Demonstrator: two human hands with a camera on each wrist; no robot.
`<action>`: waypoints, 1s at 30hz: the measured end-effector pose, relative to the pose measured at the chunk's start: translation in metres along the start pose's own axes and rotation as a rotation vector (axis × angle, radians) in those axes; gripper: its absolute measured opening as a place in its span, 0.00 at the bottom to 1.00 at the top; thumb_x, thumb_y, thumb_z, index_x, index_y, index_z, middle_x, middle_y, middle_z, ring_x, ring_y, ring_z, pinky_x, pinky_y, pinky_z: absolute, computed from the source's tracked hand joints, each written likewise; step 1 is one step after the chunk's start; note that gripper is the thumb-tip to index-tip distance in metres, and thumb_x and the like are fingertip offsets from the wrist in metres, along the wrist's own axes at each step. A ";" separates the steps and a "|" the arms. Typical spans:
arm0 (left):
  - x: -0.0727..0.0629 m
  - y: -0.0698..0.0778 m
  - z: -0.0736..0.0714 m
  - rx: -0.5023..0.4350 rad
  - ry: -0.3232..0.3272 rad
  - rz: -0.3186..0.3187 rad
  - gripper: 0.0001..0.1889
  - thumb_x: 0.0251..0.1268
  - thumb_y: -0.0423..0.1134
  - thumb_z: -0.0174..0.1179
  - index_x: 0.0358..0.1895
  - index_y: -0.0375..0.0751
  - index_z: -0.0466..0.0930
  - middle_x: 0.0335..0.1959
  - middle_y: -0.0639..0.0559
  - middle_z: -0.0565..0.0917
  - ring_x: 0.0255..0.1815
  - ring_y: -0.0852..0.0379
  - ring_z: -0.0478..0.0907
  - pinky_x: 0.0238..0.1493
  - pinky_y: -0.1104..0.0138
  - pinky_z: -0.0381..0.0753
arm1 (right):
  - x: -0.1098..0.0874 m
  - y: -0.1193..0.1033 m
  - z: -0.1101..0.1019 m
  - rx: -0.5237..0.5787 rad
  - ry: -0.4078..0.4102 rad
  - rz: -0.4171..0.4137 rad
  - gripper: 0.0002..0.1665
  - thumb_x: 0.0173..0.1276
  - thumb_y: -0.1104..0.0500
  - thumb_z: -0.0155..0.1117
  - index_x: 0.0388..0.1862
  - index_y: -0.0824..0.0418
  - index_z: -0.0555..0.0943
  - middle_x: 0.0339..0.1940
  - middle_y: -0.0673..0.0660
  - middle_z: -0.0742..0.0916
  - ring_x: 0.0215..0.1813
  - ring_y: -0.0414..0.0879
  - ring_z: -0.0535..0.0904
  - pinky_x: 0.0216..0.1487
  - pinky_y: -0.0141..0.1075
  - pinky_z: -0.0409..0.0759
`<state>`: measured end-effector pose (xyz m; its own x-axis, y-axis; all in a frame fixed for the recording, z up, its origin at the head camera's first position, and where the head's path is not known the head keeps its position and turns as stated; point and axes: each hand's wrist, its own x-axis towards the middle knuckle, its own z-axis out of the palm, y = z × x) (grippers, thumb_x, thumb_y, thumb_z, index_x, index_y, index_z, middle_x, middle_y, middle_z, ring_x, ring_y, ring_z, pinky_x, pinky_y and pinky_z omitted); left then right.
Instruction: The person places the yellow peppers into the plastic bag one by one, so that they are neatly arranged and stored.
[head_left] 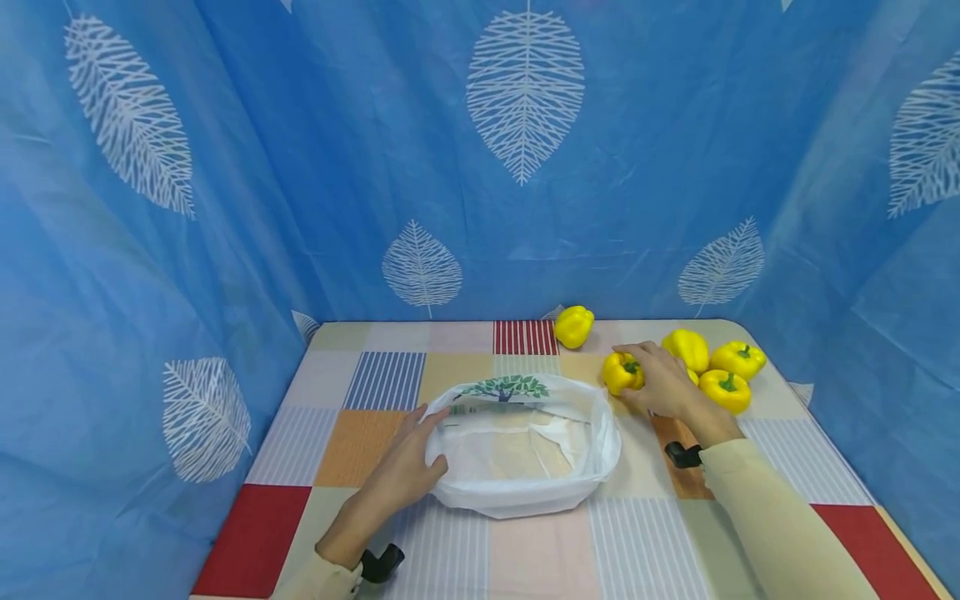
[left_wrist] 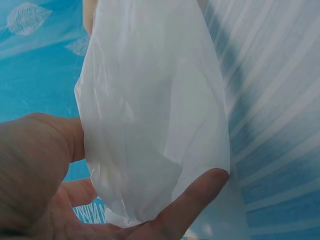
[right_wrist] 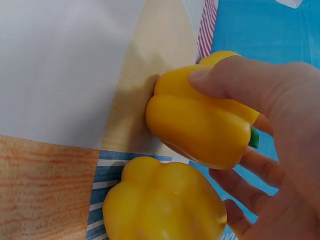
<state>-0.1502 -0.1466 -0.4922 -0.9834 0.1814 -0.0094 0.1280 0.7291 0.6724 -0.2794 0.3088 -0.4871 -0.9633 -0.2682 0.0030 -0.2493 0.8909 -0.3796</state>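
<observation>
A white plastic bag (head_left: 517,500) with a printed green tree stands on the table, its mouth spread wide. My left hand (head_left: 408,458) rests against its left side, and in the left wrist view the fingers (left_wrist: 195,200) are spread along the white plastic. To the right of the bag, my right hand (head_left: 663,383) grips a yellow bell pepper (head_left: 621,375). The right wrist view has the thumb on top of this pepper (right_wrist: 195,120) and fingers beyond it, partly hidden. Another yellow bell pepper (right_wrist: 165,200) lies close below that hand.
Several yellow bell peppers (head_left: 725,390) are clustered at the table's back right. A single yellow bell pepper (head_left: 573,327) lies at the back edge. A patchwork tablecloth (head_left: 360,450) covers the table, and a blue leaf-patterned curtain (head_left: 337,167) surrounds it.
</observation>
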 end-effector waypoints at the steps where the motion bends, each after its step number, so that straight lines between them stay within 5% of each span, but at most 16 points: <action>1: 0.000 0.001 0.000 0.002 -0.002 0.000 0.40 0.72 0.28 0.73 0.87 0.37 0.74 0.91 0.21 0.64 0.87 0.17 0.71 0.77 0.25 0.83 | 0.000 0.000 0.000 -0.002 0.002 0.003 0.48 0.75 0.54 0.83 0.90 0.60 0.74 0.83 0.76 0.79 0.82 0.77 0.74 0.80 0.85 0.67; 14: 0.002 0.005 0.000 0.005 -0.025 -0.049 0.42 0.75 0.33 0.74 0.90 0.40 0.71 0.93 0.23 0.61 0.89 0.18 0.69 0.77 0.24 0.82 | -0.005 -0.016 -0.016 0.000 0.107 -0.019 0.49 0.72 0.52 0.86 0.87 0.58 0.75 0.77 0.75 0.80 0.70 0.75 0.80 0.72 0.78 0.84; 21: 0.002 0.008 0.000 0.025 -0.027 -0.066 0.44 0.76 0.41 0.78 0.91 0.41 0.69 0.93 0.23 0.60 0.88 0.18 0.70 0.76 0.24 0.83 | -0.010 -0.057 -0.038 -0.008 0.190 -0.112 0.48 0.71 0.53 0.87 0.86 0.58 0.77 0.73 0.73 0.83 0.69 0.72 0.82 0.69 0.73 0.87; 30: 0.000 0.013 -0.001 0.024 -0.041 -0.067 0.50 0.71 0.43 0.83 0.92 0.42 0.67 0.93 0.21 0.58 0.86 0.15 0.71 0.71 0.23 0.86 | -0.019 -0.115 -0.042 -0.033 0.142 -0.225 0.47 0.70 0.50 0.88 0.83 0.57 0.78 0.73 0.69 0.84 0.66 0.66 0.85 0.59 0.64 0.93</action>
<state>-0.1490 -0.1373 -0.4828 -0.9837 0.1583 -0.0847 0.0656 0.7558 0.6516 -0.2365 0.2275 -0.4044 -0.8871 -0.4090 0.2141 -0.4595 0.8267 -0.3247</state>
